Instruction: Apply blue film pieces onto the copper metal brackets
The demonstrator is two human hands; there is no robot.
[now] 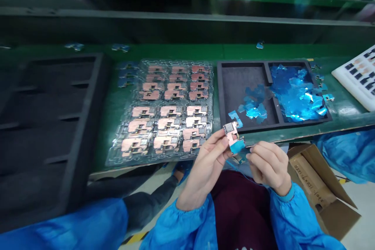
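My left hand pinches a small circuit board by its edge, in front of the table. The board has a copper-coloured face. A piece of blue film covers its lower end, and another blue piece sticks out past its top. Just right of the board, my right hand has its fingers curled and pressed together; whatever they hold, if anything, is too small to make out. Left of my hands, a clear plastic tray carries rows of similar copper-faced boards.
Beyond my hands lies a black divided tray with blue film scraps. Loose blue-covered boards lie on the green table. A big black tray is at left, a white tray at right, a cardboard box below. Co-workers' blue sleeves show on both sides.
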